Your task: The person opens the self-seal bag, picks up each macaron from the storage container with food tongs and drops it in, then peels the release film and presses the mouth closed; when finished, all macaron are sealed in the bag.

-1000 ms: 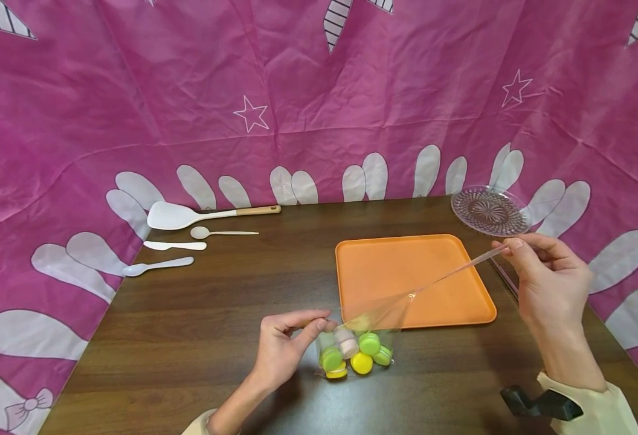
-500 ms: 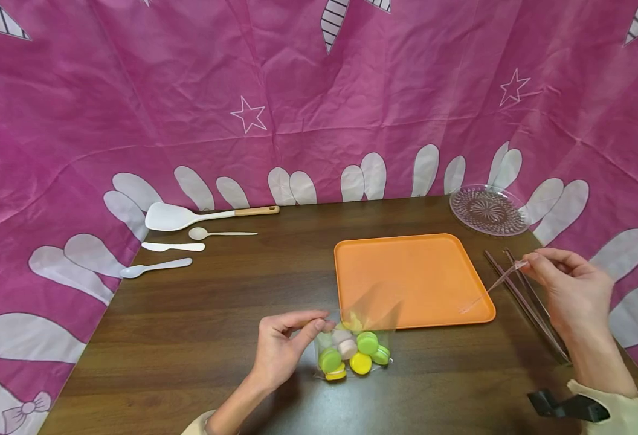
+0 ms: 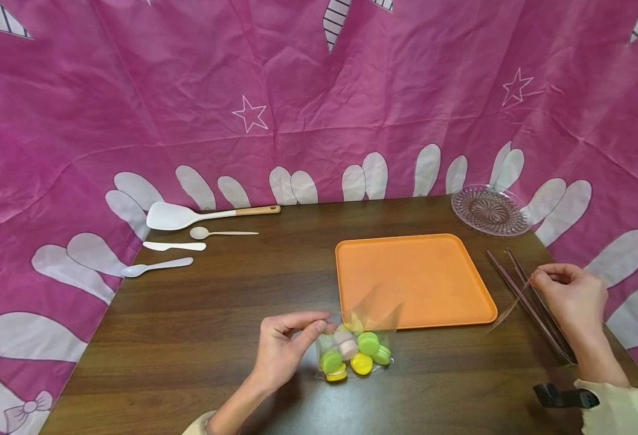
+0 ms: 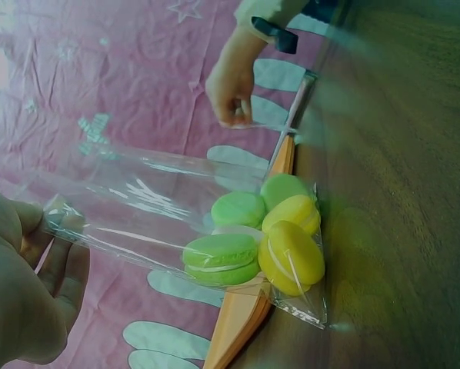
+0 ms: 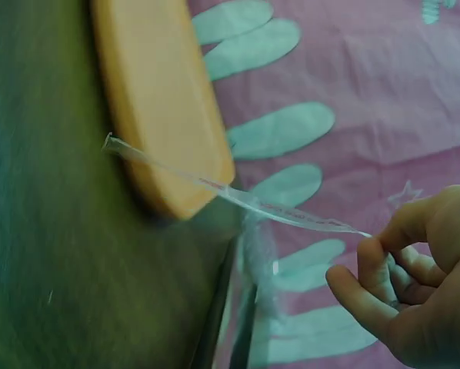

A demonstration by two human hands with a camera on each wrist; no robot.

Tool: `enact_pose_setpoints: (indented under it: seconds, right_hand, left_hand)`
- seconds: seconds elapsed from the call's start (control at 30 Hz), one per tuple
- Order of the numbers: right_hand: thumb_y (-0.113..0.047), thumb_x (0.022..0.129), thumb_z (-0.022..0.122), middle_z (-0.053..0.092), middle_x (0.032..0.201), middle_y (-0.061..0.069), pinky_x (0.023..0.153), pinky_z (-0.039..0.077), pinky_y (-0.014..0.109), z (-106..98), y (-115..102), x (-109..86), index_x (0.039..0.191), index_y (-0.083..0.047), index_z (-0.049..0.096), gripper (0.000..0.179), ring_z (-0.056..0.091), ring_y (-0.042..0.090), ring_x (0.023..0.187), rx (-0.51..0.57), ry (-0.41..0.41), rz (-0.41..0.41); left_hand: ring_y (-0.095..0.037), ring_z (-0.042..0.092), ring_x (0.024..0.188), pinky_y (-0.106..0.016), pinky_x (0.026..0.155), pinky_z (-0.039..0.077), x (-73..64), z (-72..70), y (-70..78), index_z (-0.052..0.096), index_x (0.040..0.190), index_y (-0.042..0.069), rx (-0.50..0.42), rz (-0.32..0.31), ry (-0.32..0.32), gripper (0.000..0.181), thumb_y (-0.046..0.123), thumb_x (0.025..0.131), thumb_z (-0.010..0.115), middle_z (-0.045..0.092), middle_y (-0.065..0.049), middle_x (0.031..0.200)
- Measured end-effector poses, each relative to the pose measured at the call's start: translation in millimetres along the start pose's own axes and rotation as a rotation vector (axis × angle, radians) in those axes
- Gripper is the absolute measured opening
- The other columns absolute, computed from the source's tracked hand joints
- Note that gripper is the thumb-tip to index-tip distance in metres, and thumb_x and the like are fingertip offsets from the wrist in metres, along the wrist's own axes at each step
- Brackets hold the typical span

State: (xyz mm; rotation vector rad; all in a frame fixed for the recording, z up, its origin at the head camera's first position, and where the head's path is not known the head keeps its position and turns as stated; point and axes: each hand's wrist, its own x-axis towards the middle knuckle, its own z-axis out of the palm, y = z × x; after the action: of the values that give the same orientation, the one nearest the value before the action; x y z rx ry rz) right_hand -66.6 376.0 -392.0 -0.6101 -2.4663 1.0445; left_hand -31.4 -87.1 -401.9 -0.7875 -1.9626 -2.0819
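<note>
My left hand pinches the top corner of a clear plastic bag between thumb and fingers. Inside it, at the bottom, lie several macarons in green, yellow and pale pink, among them a green macaron and a yellow macaron. The bag stands in front of the orange tray, its upper part overlapping the tray's near edge. Off to the right, my right hand pinches one end of a thin clear plastic strip with faint red print. The strip hangs down beside a pair of metal tongs.
A clear patterned plate is at the back right. Along the left lie a white spatula with a wooden handle, a small beige spoon, a white knife and a white spoon. Pink cloth surrounds the table.
The strip, earlier stretched from the bag to my right hand, is now apart from it. My right hand has moved right and down, over the tongs. The left hand and bag stay put.
</note>
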Motion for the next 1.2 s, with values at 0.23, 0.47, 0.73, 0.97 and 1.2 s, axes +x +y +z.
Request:
enact_pose_setpoints:
  seconds: [0.23, 0.47, 0.73, 0.97, 1.2]
  right_hand:
    - [-0.012, 0.087, 0.063, 0.057, 0.058, -0.017, 0.098, 0.032, 0.055, 8, 27, 12.0, 0.097, 0.010, 0.069, 0.025, 0.049, 0.003, 0.063, -0.096, 0.023, -0.094]
    - [-0.008, 0.089, 0.064, 0.068, 0.083, 0.029, 0.098, 0.025, 0.066, 12, 47, 13.9, 0.098, 0.012, 0.066, 0.022, 0.056, 0.049, 0.085, -0.136, 0.023, -0.141]
    - [-0.004, 0.089, 0.059, 0.067, 0.092, 0.033, 0.088, 0.031, 0.064, 11, 56, 20.7, 0.105, 0.013, 0.065, 0.024, 0.058, 0.054, 0.088, -0.199, -0.016, -0.283]
    - [-0.003, 0.090, 0.045, 0.063, 0.102, 0.037, 0.088, 0.030, 0.066, 9, 63, 24.9, 0.112, 0.013, 0.062, 0.032, 0.054, 0.059, 0.099, -0.198, 0.031, -0.273]
    - [-0.001, 0.090, 0.040, 0.062, 0.105, 0.038, 0.092, 0.027, 0.067, 5, 63, 28.2, 0.114, 0.012, 0.062, 0.036, 0.053, 0.057, 0.106, -0.172, 0.064, -0.263]
  left_hand:
    - [-0.023, 0.074, 0.082, -0.032, 0.081, 0.057, -1.1, -0.3, -0.9, 0.073, 0.100, -0.007, 0.007, 0.007, -0.001, 0.015, -0.012, 0.088, 0.067, 0.075, -0.015, 0.087]
    - [-0.024, 0.074, 0.083, -0.034, 0.081, 0.057, -2.5, 0.5, -0.5, 0.073, 0.101, -0.006, 0.013, -0.014, -0.006, 0.015, -0.010, 0.088, 0.068, 0.076, -0.012, 0.087]
    - [-0.024, 0.074, 0.083, -0.034, 0.080, 0.058, -1.1, -0.1, -0.8, 0.073, 0.100, -0.006, 0.014, 0.004, -0.009, 0.015, -0.010, 0.088, 0.068, 0.076, -0.011, 0.087]
    - [-0.024, 0.074, 0.082, -0.034, 0.079, 0.058, -0.7, -0.7, -2.3, 0.073, 0.100, -0.006, 0.012, 0.027, -0.017, 0.014, -0.011, 0.088, 0.068, 0.076, -0.012, 0.086]
    - [-0.024, 0.074, 0.083, -0.033, 0.080, 0.058, -0.5, -0.7, -1.2, 0.073, 0.101, -0.007, 0.012, 0.058, -0.018, 0.015, -0.013, 0.088, 0.067, 0.075, -0.014, 0.086]
